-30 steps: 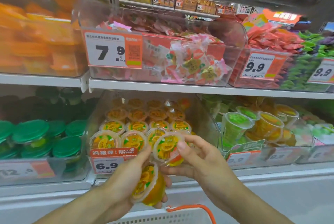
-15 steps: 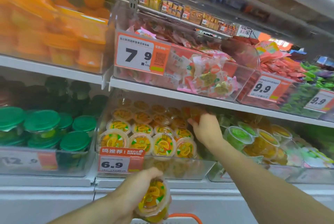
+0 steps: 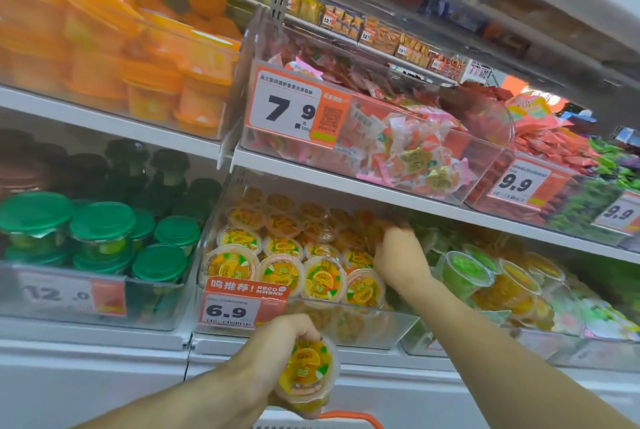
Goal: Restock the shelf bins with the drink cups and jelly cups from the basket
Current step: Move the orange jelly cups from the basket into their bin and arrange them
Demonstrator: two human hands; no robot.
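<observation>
My left hand [image 3: 277,342] is low in the middle, shut on an orange jelly cup [image 3: 308,375] whose printed lid faces me. My right hand [image 3: 398,255] reaches into the clear bin [image 3: 377,324] with the 6.9 price tag [image 3: 232,311]. Its fingers are curled on another orange jelly cup [image 3: 375,233] at the bin's back right. Rows of the same orange jelly cups [image 3: 301,269] fill the bin. The orange handle of the basket [image 3: 349,416] shows at the bottom edge; the basket's contents are hidden.
A bin of green-lidded cups [image 3: 100,224] stands to the left. To the right is a bin of green and orange drink cups [image 3: 464,272]. The shelf above [image 3: 346,186] carries bins of wrapped sweets with 7.9 and 9.9 tags, close over my right hand.
My right hand took one jelly cup from in front of the bin to its back right corner. My left hand stayed low with its cup. The view tilted up and left.
</observation>
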